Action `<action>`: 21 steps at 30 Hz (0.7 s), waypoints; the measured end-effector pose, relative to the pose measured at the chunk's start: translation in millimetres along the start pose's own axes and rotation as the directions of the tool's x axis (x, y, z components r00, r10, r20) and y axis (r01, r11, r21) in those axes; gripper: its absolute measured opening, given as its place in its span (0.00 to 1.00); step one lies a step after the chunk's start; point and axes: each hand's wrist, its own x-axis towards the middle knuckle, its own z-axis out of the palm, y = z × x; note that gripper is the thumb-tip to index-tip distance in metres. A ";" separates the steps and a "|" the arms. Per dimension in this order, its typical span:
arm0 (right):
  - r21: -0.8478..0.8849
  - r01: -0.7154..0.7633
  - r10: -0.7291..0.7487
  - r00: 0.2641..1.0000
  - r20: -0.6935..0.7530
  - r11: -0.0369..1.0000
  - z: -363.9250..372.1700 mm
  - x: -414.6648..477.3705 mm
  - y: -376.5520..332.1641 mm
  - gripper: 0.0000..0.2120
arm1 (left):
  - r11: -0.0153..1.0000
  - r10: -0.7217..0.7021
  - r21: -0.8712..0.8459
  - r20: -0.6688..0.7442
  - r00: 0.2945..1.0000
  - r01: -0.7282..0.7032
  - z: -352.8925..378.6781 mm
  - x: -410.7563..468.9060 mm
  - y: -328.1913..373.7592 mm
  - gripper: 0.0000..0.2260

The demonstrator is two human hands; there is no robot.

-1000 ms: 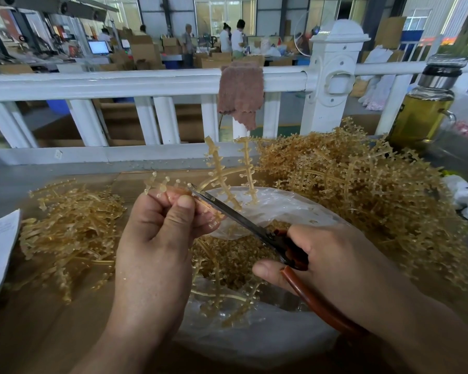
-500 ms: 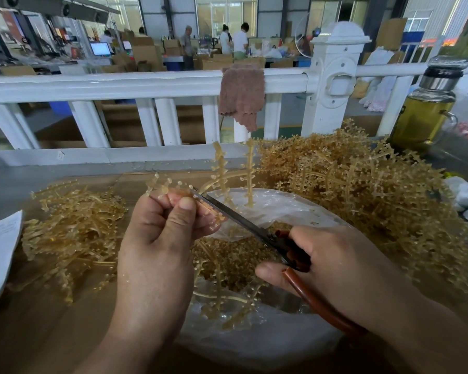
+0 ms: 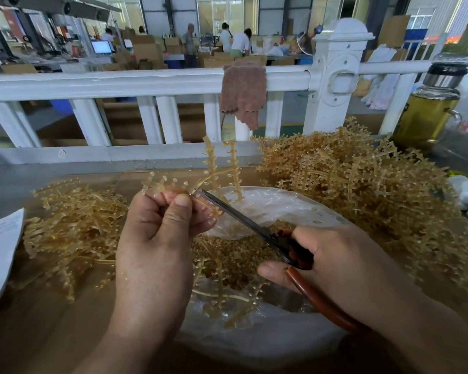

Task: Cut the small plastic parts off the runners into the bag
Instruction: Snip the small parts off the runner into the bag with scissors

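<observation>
**Runner** [image 3: 211, 168]: amber, translucent, slightly flexible-looking plastic. It has thin branched stems with short side pegs, each ending in a bead-like nub. It sits at frame centre, with two long stems rising up and right from the grip, above the far rim of the bag.

**Left hand** [image 3: 157, 238]: grip clenched on the runner, thumb pressing it against curled fingers. A short studded branch fans out to the upper left of the knuckles.

**Scissors** [image 3: 238, 213]: slim dull steel blades with rust-red handles. The long axis runs from lower right to upper left, and the tip meets the runner right at the left fingertips. The blades look nearly together.

**Right hand** [image 3: 335, 265]: grip wrapped round the scissors handles, to the lower right of the cut point.

**Bag** [image 3: 276, 205]: crinkled clear film with its mouth open directly below the blades. It holds a bed of cut small parts [image 3: 235, 255] and a few stray stems.

**Judgement:** the next snip depends on the peg lying across the blades, over the bag mouth.

**Right heap** [image 3: 362, 190]: tangled, uncut runners.

**Left heap** [image 3: 73, 225]: barer stems on the brown counter [image 3: 38, 333].
</observation>
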 end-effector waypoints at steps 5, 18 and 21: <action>-0.036 0.017 -0.017 1.000 -0.003 0.999 -1.2 -0.2 0.2 0.35 | 1.000 -0.003 0.025 -0.006 1.000 0.003 0.3 -0.7 1.2 0.06; -0.021 0.038 -0.038 0.999 -0.001 0.999 -1.3 1.0 2.4 0.35 | 0.998 0.004 0.069 -0.017 1.000 -0.003 1.1 -2.2 4.4 0.07; -0.025 0.047 -0.047 0.999 0.008 0.999 -1.0 1.0 3.7 0.37 | 0.998 -0.003 0.069 -0.015 1.000 0.004 0.4 -2.2 3.6 0.06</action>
